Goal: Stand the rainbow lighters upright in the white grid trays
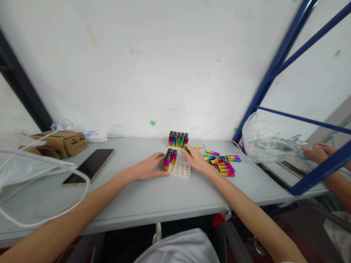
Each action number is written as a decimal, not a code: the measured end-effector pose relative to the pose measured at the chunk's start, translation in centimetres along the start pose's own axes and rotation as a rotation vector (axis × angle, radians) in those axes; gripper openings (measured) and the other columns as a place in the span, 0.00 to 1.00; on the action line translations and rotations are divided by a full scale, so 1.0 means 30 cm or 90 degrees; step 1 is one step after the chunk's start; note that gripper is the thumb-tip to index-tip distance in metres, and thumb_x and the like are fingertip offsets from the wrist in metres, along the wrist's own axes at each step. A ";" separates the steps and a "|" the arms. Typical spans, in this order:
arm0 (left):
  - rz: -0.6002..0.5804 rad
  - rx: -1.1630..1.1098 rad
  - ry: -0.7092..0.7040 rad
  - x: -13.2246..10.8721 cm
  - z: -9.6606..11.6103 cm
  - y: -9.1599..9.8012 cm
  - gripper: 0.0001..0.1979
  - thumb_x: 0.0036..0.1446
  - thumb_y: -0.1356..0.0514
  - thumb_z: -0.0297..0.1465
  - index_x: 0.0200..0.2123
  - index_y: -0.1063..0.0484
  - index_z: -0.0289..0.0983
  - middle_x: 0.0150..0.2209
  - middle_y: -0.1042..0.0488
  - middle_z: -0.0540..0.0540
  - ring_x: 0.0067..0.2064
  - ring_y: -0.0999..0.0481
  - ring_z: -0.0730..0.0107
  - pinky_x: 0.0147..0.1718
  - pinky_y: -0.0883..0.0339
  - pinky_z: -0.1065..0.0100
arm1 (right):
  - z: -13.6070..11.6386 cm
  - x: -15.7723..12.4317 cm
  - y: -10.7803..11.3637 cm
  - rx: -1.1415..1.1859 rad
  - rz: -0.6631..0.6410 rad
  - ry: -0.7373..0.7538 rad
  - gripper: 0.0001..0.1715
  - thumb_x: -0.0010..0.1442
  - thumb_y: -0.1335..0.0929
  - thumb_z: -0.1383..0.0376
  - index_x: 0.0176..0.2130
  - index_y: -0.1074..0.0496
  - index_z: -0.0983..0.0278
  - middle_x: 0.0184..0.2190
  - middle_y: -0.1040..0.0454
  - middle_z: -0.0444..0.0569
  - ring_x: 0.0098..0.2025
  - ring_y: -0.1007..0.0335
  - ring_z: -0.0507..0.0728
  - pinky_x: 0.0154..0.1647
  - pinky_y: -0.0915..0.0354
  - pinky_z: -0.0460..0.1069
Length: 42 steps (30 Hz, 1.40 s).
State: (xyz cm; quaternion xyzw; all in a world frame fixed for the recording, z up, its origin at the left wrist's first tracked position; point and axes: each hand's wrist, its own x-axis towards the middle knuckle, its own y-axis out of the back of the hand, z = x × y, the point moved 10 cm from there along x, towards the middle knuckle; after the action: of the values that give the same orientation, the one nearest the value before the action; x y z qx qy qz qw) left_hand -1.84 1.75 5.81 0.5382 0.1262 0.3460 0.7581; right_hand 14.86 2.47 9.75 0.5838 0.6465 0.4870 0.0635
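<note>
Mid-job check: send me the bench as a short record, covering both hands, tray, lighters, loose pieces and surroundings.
Left hand: beside the left end of the pale tray, by the upright lighters; contact unclear
Right hand: grip on a green piece, tilted, near the tray's far edge
Tray: lighters at left, many bare holes at right
Back lighters: upright, black tops up
Loose pieces: shiny, multicoloured, lying right of the tray
Far left: dark-screened phone, cardboard box
Far right: clear plastic bag, another person's hands

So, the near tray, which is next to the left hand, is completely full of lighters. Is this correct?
Not full: the head view shows lighters in only part of the near tray, which is next to the left hand.
</note>
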 end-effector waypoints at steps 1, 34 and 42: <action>0.002 -0.003 -0.001 0.000 -0.001 0.000 0.40 0.60 0.39 0.58 0.64 0.33 0.36 0.67 0.35 0.35 0.67 0.35 0.45 0.69 0.44 0.54 | -0.012 0.000 0.006 -0.014 -0.005 0.017 0.22 0.73 0.42 0.48 0.35 0.36 0.59 0.29 0.31 0.45 0.32 0.37 0.56 0.35 0.45 0.49; 0.359 0.183 -0.199 -0.095 0.399 0.293 0.24 0.72 0.48 0.34 0.69 0.40 0.39 0.67 0.34 0.37 0.69 0.35 0.52 0.68 0.39 0.48 | -0.185 -0.046 0.044 -0.327 -0.068 0.071 0.18 0.75 0.40 0.62 0.44 0.24 0.67 0.39 0.22 0.54 0.40 0.29 0.58 0.44 0.38 0.51; 0.331 0.177 -0.231 -0.014 0.631 0.116 0.24 0.73 0.48 0.31 0.68 0.39 0.29 0.68 0.35 0.31 0.71 0.39 0.51 0.69 0.39 0.49 | -0.189 -0.012 0.114 -0.501 0.013 -0.115 0.27 0.72 0.42 0.64 0.67 0.37 0.66 0.60 0.32 0.66 0.59 0.37 0.70 0.56 0.37 0.64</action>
State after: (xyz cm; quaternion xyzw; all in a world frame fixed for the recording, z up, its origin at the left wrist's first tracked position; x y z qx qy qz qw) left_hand 7.20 -11.70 16.23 0.7035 -0.1056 0.4056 0.5740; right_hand 13.65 -1.49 14.91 0.5616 0.3968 0.6448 0.3338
